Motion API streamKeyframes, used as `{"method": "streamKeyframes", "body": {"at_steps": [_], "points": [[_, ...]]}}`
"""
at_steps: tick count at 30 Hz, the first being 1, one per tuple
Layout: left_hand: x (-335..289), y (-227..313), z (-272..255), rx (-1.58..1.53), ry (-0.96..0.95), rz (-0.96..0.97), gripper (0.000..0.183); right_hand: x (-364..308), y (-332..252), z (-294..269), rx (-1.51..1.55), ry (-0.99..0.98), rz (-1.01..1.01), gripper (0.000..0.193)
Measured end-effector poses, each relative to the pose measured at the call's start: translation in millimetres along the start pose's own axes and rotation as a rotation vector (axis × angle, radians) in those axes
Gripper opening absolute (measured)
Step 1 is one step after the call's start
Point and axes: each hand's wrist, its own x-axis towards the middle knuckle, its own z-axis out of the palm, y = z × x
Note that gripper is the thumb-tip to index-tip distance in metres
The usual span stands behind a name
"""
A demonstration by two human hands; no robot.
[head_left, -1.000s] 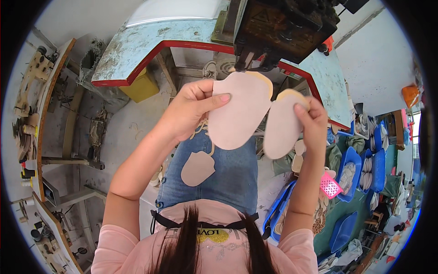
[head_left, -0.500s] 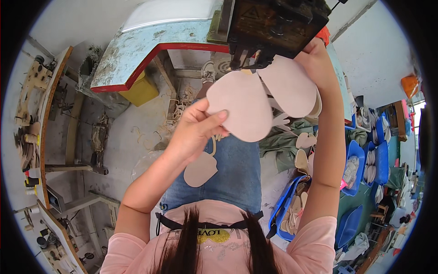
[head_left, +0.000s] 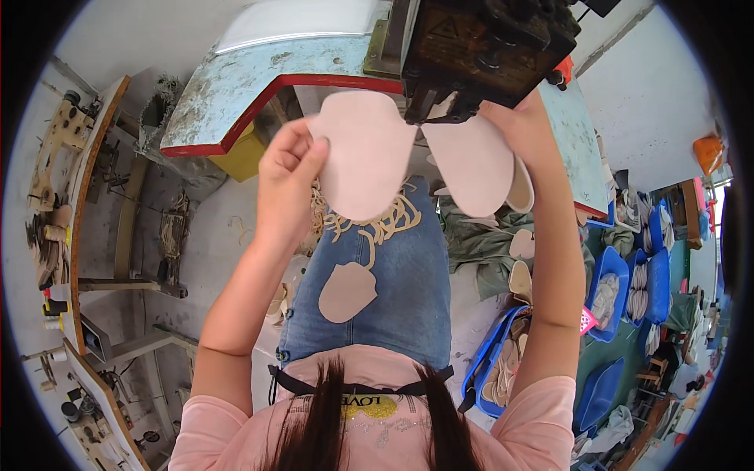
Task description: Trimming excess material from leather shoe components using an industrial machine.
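My left hand [head_left: 289, 166] pinches the left edge of a flat, pale pink shoe piece [head_left: 365, 157], rounded at its lower end. My right hand [head_left: 517, 129] is up against the right side of the black machine head [head_left: 483, 55]; its fingertips are partly hidden there. From beside that hand a second pale pink shoe piece [head_left: 471, 169] hangs down, with the beige edge of another piece [head_left: 520, 187] behind it. Both pink pieces meet just under the machine head. On my lap lie a smaller pinkish-beige piece [head_left: 348, 292] and a tangle of beige trimmings [head_left: 393, 224].
A pale blue, worn worktable [head_left: 259, 90] with a red edge surrounds the machine. At my right stands a blue basket [head_left: 479, 361] of shoe parts, with green cloth [head_left: 479, 243] beyond. More blue bins [head_left: 609, 275] stand farther right. Wooden racks [head_left: 102, 204] line the left.
My left hand has moved left and forward, swinging its pink piece more upright. The right piece has shifted slightly left and down with my right hand. Trimmings on my lap now show.
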Motion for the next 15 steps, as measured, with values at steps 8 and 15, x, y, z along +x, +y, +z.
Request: {"method": "streamKeyframes", "body": {"at_steps": [8,15], "points": [[-110,-146,-60,0.974,-0.399,-0.038,0.031,-33,-10,4,0.092,-0.029,0.298,0.021],[-54,-87,-35,0.835,-0.165,0.155,0.026,-60,-1,39,0.030,0.191,0.093,0.017]]}}
